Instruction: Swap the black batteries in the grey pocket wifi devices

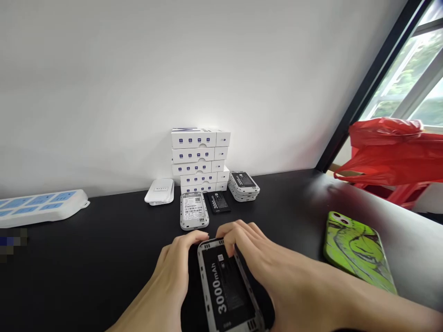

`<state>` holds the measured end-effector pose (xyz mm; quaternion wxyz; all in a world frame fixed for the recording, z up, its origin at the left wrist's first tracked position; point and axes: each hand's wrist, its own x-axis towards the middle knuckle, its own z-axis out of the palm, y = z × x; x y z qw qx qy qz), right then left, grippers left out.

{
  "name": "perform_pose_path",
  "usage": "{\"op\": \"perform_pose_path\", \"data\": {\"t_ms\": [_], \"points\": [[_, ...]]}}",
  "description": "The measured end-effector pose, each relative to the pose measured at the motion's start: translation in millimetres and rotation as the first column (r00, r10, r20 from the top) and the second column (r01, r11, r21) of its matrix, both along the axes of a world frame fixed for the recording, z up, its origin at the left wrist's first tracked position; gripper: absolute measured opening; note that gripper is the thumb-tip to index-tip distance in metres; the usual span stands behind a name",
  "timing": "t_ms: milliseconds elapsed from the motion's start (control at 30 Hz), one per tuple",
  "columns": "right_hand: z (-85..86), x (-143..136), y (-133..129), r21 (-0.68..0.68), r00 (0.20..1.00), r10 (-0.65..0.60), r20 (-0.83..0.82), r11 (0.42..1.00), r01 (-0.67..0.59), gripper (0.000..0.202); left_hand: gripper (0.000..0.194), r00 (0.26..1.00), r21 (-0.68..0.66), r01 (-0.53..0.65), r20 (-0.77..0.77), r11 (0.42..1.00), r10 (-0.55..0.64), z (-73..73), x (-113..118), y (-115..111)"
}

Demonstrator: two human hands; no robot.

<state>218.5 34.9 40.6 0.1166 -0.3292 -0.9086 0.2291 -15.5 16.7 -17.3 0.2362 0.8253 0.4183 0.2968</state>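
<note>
Close in front of me is a white plastic device casing (205, 287), its back off, with a black 3000mAh battery (226, 295) lying in it. My left hand (175, 269) is closed on the casing's left side and upper corner. My right hand (258, 258) grips the opposite side, with a bent fingertip on the upper right of the battery. The undersides of both hands are hidden. Beyond them, another open casing (194, 212) shows a printed label in its bare bay. Beside that lies a loose black battery (218, 202).
White boxes (194, 154) are stacked against the wall. White covers (159, 191) lie left of them, stacked casings with a battery (243, 184) to the right. A power strip (44, 206) sits far left, a green-cased phone (358, 249) at right, a red plastic bag (398, 150) beyond.
</note>
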Motion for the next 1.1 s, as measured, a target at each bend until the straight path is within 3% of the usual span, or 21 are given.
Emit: {"op": "perform_pose_path", "data": {"t_ms": [167,333,500,600,733,833,933,1000,1100], "points": [[-0.6,-6.7,-4.8,-0.122,0.997,-0.025,0.069,0.992,0.033,0.088,0.109,0.999,-0.032,0.029,-0.017,0.999,-0.03,2.7,1.8,-0.8],[0.8,-16.2,7.8,-0.184,0.985,-0.083,0.152,0.977,0.111,0.084,0.109,0.999,-0.039,0.05,-0.002,0.998,-0.05,-0.5,2.9,-0.1],[5.2,-31.4,6.3,-0.125,0.958,-0.118,0.261,0.98,0.155,0.084,0.104,0.998,-0.071,0.029,0.054,0.997,-0.025,-5.3,0.8,-0.3],[14.5,-31.2,-6.8,-0.058,0.962,-0.224,0.154,0.97,0.235,0.069,0.107,0.996,-0.072,-0.009,0.084,0.997,0.015,-7.8,1.1,0.7],[18.6,-19.7,-13.2,-0.359,0.941,-0.338,0.011,0.877,0.32,0.057,0.106,0.993,-0.01,-0.01,0.119,1.0,0.011,-10.4,2.5,2.1],[11.1,-11.7,0.0,-0.621,0.936,-0.29,-0.202,0.777,0.107,0.057,0.104,0.996,-0.02,-0.022,0.091,1.0,0.024,-9.9,2.5,1.0],[4.4,-8.3,22.3,-0.727,0.858,-0.337,-0.389,0.684,-0.061,0.051,0.109,0.994,0.007,-0.034,0.104,0.999,0.033,-9.5,1.9,-0.1],[3.9,-6.9,36.7,-0.681,0.801,-0.411,-0.435,0.732,0.006,0.033,0.109,0.992,0.025,-0.032,0.12,0.999,0.029,-9.6,1.8,0.1],[5.8,-4.7,53.1,-0.573,0.759,-0.523,-0.386,0.782,0.247,0.019,0.105,0.992,-0.004,-0.012,0.129,1.0,0.012,-8.3,1.9,1.5]]}}
